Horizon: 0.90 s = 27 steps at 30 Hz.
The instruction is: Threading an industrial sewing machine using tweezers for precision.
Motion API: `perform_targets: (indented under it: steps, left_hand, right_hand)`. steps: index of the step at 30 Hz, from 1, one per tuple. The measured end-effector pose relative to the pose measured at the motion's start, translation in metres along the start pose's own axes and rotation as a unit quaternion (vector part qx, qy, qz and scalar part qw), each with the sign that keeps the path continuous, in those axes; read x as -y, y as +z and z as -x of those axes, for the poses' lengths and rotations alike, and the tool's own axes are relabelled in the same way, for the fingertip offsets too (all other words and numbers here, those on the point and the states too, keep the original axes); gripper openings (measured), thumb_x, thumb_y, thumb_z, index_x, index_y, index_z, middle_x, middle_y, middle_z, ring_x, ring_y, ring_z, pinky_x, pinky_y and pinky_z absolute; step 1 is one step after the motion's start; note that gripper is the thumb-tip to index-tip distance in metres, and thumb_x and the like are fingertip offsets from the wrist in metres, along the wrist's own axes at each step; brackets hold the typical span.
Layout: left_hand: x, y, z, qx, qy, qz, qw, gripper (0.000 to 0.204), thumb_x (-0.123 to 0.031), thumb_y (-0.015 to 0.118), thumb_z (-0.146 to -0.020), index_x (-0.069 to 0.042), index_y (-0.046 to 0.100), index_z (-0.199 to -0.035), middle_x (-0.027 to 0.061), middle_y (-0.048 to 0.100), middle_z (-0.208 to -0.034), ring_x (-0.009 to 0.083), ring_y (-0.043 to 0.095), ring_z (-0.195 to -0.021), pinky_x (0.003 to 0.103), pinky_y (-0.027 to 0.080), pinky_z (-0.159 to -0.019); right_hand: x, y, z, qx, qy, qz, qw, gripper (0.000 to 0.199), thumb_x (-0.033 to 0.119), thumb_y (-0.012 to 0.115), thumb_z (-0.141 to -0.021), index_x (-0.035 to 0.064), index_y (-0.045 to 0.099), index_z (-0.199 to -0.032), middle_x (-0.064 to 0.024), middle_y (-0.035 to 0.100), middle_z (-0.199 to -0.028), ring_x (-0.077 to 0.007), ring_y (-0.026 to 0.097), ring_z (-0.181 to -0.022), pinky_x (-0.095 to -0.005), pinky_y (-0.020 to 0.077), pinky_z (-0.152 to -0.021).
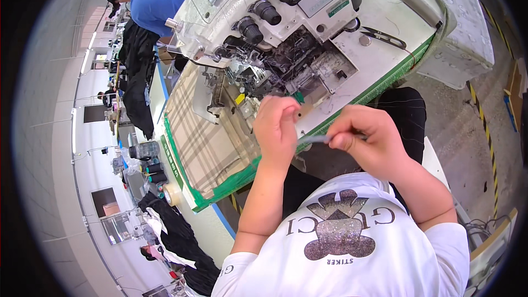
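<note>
An overlock sewing machine (220, 5) stands in front of me, its front cover swung open and the loopers and dusty workings bare. Just short of it, my left hand (276, 126) is closed with fingers curled; what they hold, if anything, is hidden. My right hand (368, 138) pinches a thin pale strip (314, 139) between thumb and finger. The strip is blurred and runs across toward my left hand; whether it touches that hand I cannot tell. A small green piece (298, 97) shows at the machine just past my left fingertips.
Black thread snips (385, 37) and a grey cylinder (420, 6) lie right of the machine. The table edge carries green tape (223, 190). Black thread cones (157, 173) stand at left. A white box (459, 49) is at right. A person in blue (159, 0) is beyond the machine.
</note>
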<state>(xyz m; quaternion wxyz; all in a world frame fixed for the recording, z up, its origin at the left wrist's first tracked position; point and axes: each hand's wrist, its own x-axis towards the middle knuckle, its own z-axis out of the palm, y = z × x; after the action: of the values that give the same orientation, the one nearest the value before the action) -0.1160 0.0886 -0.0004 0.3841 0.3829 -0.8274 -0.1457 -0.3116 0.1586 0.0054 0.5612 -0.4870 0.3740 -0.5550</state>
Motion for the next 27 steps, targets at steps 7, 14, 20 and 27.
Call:
perform_targets:
  steps: [7, 14, 20, 27]
  left_hand:
    - [-0.045, -0.035, 0.053, -0.046, -0.309, 0.603, 0.734, 0.028, -0.027, 0.050, -0.103, -0.010, 0.052, -0.081, -0.0044, 0.035, -0.053, 0.0101, 0.032, -0.052, 0.027, 0.026, -0.053]
    - [-0.033, -0.008, 0.077, -0.069, -0.525, 0.475, 0.703, 0.032, -0.033, 0.052, -0.102, -0.005, 0.056, -0.117, 0.0035, 0.064, -0.092, 0.0137, 0.059, -0.080, 0.025, 0.047, -0.075]
    - [-0.006, -0.032, 0.022, -0.021, -0.442, 0.671, 0.595, 0.042, -0.023, 0.052, -0.102, 0.002, 0.047, -0.135, 0.0012, 0.055, -0.079, 0.0121, 0.052, -0.070, 0.026, 0.043, -0.063]
    - [-0.015, -0.034, 0.045, -0.121, -0.424, 0.649, 0.620, 0.013, -0.007, 0.049, -0.097, -0.007, 0.060, -0.104, -0.0032, 0.038, -0.061, 0.0073, 0.034, -0.053, 0.022, 0.030, -0.050]
  right_hand:
    - [-0.041, 0.024, -0.038, -0.020, 0.215, -0.226, 0.950, 0.029, 0.017, 0.053, -0.100, -0.0028, 0.057, -0.120, -0.0033, 0.066, -0.092, -0.0028, 0.039, -0.057, -0.0183, 0.0301, -0.047]
    - [-0.029, 0.060, -0.025, 0.012, 0.034, -0.069, 0.997, 0.015, 0.003, 0.053, -0.087, 0.0019, 0.066, -0.093, -0.0027, 0.060, -0.071, -0.0087, 0.051, -0.061, -0.0269, 0.0434, -0.058]
    - [-0.045, 0.056, 0.032, 0.163, -0.062, 0.156, 0.972, 0.006, 0.015, 0.062, -0.081, 0.0123, 0.067, -0.084, -0.0114, 0.065, -0.068, -0.0349, 0.065, -0.067, -0.0458, 0.0511, -0.062]
    - [-0.082, 0.031, 0.033, 0.075, 0.036, 0.023, 0.996, 0.009, 0.006, 0.059, -0.085, 0.0039, 0.067, -0.085, -0.0067, 0.057, -0.058, -0.0139, 0.056, -0.053, -0.0307, 0.0450, -0.053]
